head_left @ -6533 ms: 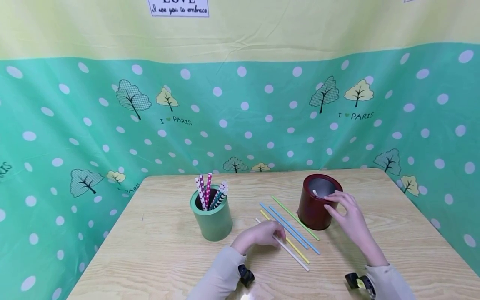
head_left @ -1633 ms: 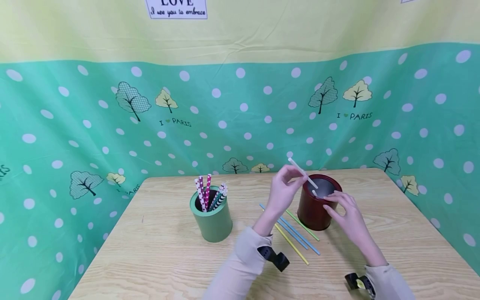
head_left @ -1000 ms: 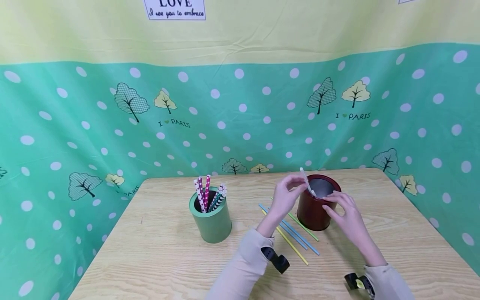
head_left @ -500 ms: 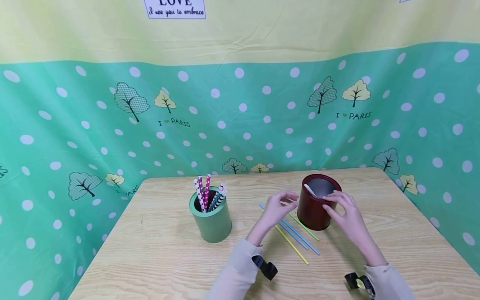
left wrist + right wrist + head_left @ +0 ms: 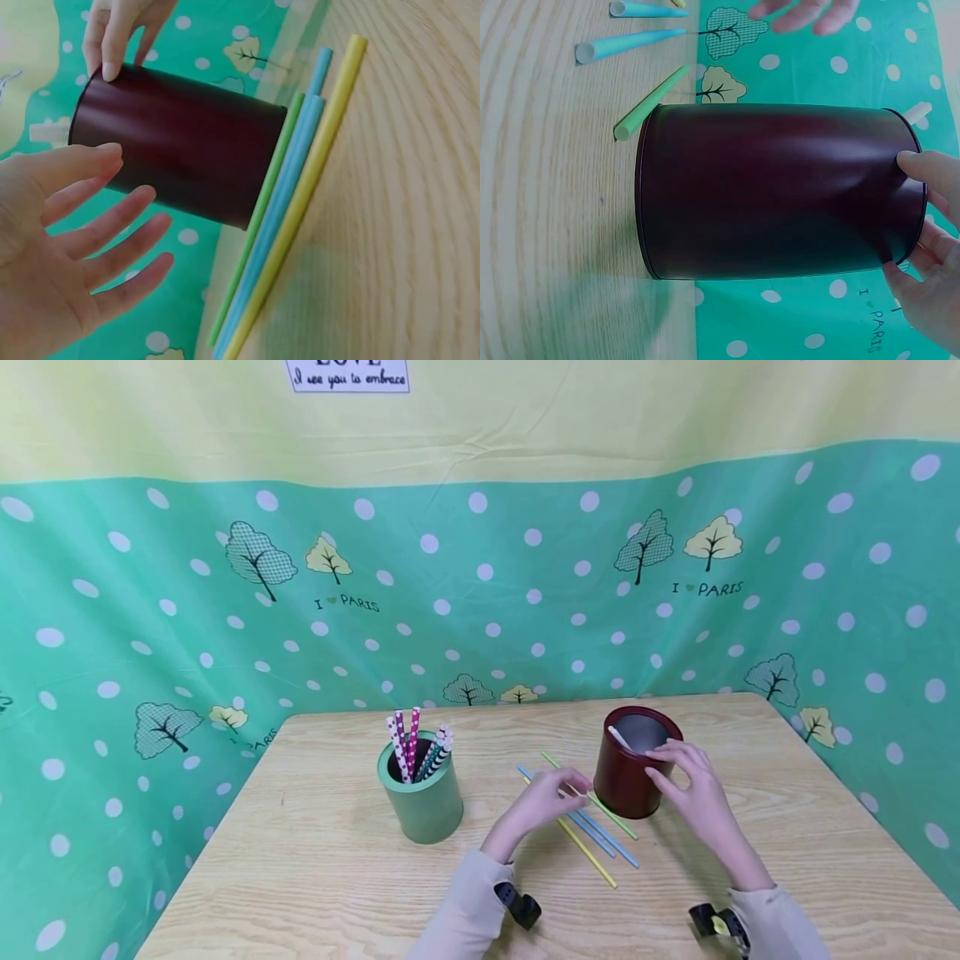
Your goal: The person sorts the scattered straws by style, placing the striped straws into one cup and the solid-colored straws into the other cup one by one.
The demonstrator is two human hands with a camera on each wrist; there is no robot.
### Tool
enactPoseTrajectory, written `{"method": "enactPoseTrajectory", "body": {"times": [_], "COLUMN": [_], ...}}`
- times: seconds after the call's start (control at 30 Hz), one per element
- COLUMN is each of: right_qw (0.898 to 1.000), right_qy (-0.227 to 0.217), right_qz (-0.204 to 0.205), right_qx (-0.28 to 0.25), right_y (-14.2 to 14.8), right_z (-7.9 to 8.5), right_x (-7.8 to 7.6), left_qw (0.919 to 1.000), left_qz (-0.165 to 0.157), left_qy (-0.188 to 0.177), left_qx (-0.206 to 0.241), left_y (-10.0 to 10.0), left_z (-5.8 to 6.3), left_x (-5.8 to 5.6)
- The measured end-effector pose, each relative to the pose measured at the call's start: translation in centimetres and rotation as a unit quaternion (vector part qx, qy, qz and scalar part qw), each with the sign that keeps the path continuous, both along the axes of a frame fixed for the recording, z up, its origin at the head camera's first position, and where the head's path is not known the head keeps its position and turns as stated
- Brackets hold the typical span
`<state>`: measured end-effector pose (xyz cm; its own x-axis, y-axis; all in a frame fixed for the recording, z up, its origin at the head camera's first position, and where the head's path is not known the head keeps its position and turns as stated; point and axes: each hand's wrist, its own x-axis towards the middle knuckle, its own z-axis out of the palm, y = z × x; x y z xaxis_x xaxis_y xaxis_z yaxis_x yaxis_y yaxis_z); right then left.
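Note:
My left hand [image 5: 551, 797] hovers over the loose straws with relaxed, slightly bent fingers and nothing in them. Beneath it lie a green straw [image 5: 615, 818], two blue straws [image 5: 626, 855] and a yellow straw [image 5: 596, 862], side by side and slanting across the table. A dark red cylindrical holder [image 5: 626, 789] stands upright just right of the straws. The fingers and thumb of my right hand [image 5: 693, 785] grip its rim. Inside it leans a white straw [image 5: 619, 738], its end also poking past the rim in the left wrist view.
To the left stands a green cylindrical holder [image 5: 429, 814] with pink and purple dotted straws [image 5: 414, 731] and teal and black patterned ones in it. Behind the wooden table [image 5: 315, 860] hangs a green and yellow cloth [image 5: 487, 635] with trees and dots.
My left hand brought the white straw up from the table and let it go into the red holder, then drew back down and left over the straws. The right hand has stayed at the rim.

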<state>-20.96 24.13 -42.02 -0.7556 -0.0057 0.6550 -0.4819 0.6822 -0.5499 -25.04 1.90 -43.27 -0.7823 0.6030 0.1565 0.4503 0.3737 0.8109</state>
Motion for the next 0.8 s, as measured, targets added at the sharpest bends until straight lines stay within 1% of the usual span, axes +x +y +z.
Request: {"method": "enactPoseTrajectory", "body": {"times": [0.23, 0.47, 0.6, 0.8], "right_qw": [1.000, 1.000, 1.000, 1.000], "right_qy": [-0.007, -0.003, 0.002, -0.002], "right_qz": [-0.005, -0.005, -0.003, -0.003], "right_qx": [0.001, 0.000, 0.000, 0.001], "right_y": [0.0, 0.0, 0.0, 0.0], "right_z": [0.1, 0.1, 0.0, 0.0], "right_x": [0.1, 0.1, 0.0, 0.0], "left_qw": [0.9981, 0.9931, 0.9910, 0.9891], "left_qz": [-0.028, -0.056, -0.072, -0.091], "left_qy": [-0.001, 0.010, 0.011, 0.018], "left_qx": [-0.055, -0.102, -0.112, -0.114], "left_y": [-0.5, -0.8, -1.1, -1.2], "left_z": [-0.6, -1.3, -1.7, -2.1], "left_x": [0.2, 0.3, 0.3, 0.2]}}
